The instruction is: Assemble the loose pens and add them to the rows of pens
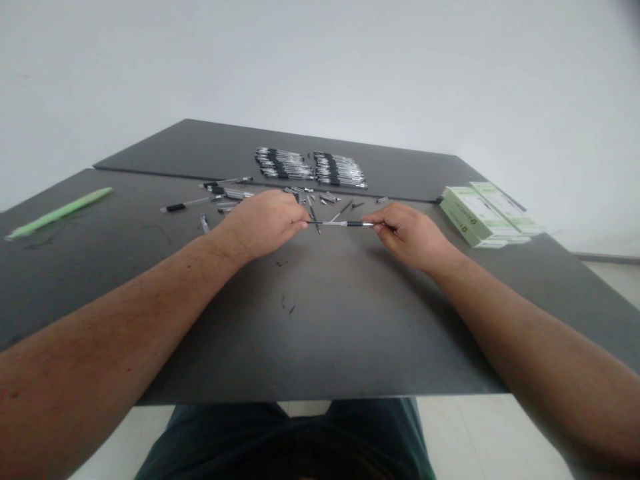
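Over the middle of the dark table, my left hand (270, 220) pinches a thin dark stick that looks like a pen refill (316, 223). Its other end meets a clear pen barrel with a black grip (355, 224), level and in line with it. The right end of that barrel is pinched between the fingertips of my right hand (407, 233). How far the refill sits inside the barrel I cannot tell. Just behind the hands lie loose refills (344, 209) and small clear pen caps (329, 197). Several pens (227, 193) lie loose beyond my left hand.
Two stacks of pens lie at the back, a left stack (283, 163) and a right stack (340, 170). Green-and-white boxes (473, 217) stand at the right. A long light-green object (60, 213) lies far left. Dark specks (287, 307) dot the grey table (325, 353).
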The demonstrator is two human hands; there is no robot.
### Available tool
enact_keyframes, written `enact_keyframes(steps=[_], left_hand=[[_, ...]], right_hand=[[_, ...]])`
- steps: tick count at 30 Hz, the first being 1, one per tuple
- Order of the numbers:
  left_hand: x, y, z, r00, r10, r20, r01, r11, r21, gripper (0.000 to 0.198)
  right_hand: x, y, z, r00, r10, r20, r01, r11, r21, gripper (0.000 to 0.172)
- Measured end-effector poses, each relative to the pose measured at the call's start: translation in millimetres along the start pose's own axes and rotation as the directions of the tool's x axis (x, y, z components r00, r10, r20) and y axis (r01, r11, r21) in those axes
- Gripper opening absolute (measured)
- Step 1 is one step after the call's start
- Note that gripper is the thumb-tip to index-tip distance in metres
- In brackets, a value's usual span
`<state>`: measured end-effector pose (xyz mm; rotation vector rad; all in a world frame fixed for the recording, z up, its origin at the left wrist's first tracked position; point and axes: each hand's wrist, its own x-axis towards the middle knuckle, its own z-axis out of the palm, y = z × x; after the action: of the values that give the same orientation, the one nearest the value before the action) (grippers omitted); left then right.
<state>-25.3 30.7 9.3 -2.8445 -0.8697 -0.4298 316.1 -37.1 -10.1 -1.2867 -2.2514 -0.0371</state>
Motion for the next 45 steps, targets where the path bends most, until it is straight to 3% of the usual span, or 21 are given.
enact_keyframes(steps=[4,7,10,13,16,18,23,26,32,37,41,45], left_hand=[[2.4,8.6,6.7,0.997,0.049,-0.052,-0.053,0.995,-0.08,0.033],[3.2,22.4,11.2,0.993,0.018,-0.115,-0.034,0.99,-0.134,0.03],[0.6,35.4,8.7,0.973,-0.015,-0.229,-0.034,0.977,-0.209,0.045],[-4.4,40.1,1.3,0.922,-0.053,-0.382,-0.053,0.964,-0.262,0.061],[-8.1,36.7,-2.0,0.851,-0.156,-0.501,-0.011,0.949,-0.314,0.056],[-8.4,32.8,0.2,0.825,-0.218,-0.522,0.018,0.933,-0.36,0.052],[-4.3,26.4,10.6,0.825,-0.242,-0.511,0.006,0.908,-0.419,0.045],[-2.4,24.1,13.8,0.848,-0.242,-0.472,0.017,0.902,-0.431,0.043],[-0.1,10.9,22.5,0.915,-0.307,-0.261,0.178,0.889,-0.422,0.034],[0.0,-0.5,25.4,0.903,-0.403,-0.15,0.317,0.858,-0.404,0.035],[5.0,-7.1,17.4,0.908,-0.402,-0.121,0.351,0.885,-0.307,0.034],[28.3,-14.4,9.3,0.936,-0.347,-0.06,0.335,0.93,-0.148,0.038]], right_hand=[[-0.1,-5.5,3.9,0.999,-0.019,0.027,0.019,1.0,-0.003,0.037],[0.1,-13.1,7.9,0.998,-0.003,0.06,-0.001,0.999,0.053,0.036],[0.6,-19.8,9.5,0.995,0.029,0.097,-0.043,0.988,0.146,0.034],[0.9,-21.9,8.2,0.988,0.094,0.123,-0.12,0.966,0.228,0.03],[0.5,-20.1,7.0,0.973,0.18,0.146,-0.219,0.921,0.323,0.023],[-0.1,-18.8,8.1,0.958,0.227,0.177,-0.281,0.866,0.414,0.017],[-0.3,-21.2,14.8,0.927,0.284,0.247,-0.373,0.61,0.699,0.018],[0.6,-23.1,16.8,0.916,0.31,0.255,-0.389,0.53,0.754,0.025],[1.9,-17.5,16.2,0.897,0.397,0.197,-0.398,0.525,0.752,0.031],[2.5,-12.0,17.9,0.901,0.416,0.123,-0.362,0.564,0.742,0.029],[3.3,-8.1,24.0,0.898,0.438,0.043,-0.321,0.585,0.744,0.027],[3.5,-3.2,31.0,0.899,0.438,0.025,-0.313,0.602,0.734,0.025]])
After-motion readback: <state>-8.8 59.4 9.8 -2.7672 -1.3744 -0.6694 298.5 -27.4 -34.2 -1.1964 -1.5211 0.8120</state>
